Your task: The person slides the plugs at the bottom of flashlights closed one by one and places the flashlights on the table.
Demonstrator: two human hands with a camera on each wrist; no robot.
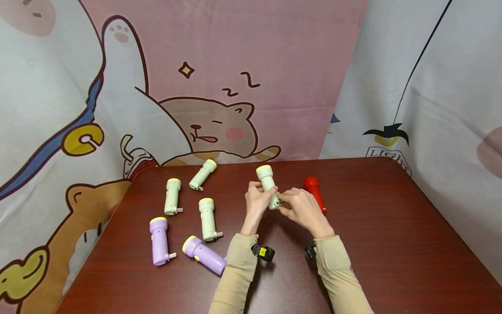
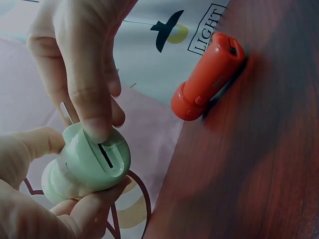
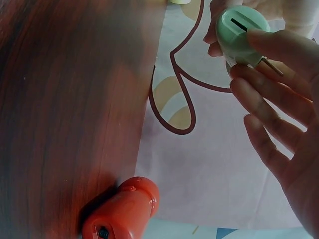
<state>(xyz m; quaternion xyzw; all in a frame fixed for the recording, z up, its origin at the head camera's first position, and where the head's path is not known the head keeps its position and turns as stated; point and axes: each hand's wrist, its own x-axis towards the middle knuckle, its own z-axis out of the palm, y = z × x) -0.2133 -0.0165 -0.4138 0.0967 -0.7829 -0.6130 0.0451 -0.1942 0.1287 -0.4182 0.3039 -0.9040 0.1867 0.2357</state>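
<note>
A pale green flashlight point(image 1: 266, 178) with a yellowish head is held above the table, its head pointing away from me. My left hand point(image 1: 256, 203) grips its body, thumb along the near side. My right hand point(image 1: 305, 209) pinches the tail end between thumb and forefinger, the other fingers spread loosely in the right wrist view. A dark slot runs across the tail of the flashlight point(image 2: 82, 162) in the left wrist view. Thin metal prongs point(image 3: 272, 66) stick out sideways beside my right fingers. Just right of that hand lies a red flashlight point(image 1: 315, 193).
Left of my hands lie green flashlights point(image 1: 172, 196) point(image 1: 202, 174) point(image 1: 208, 219) and purple flashlights point(image 1: 159, 241) point(image 1: 205, 256), most with prongs folded out. My left sleeve partly covers one purple flashlight. A cartoon cloth point(image 1: 306, 65) hangs behind the brown table point(image 1: 392, 244).
</note>
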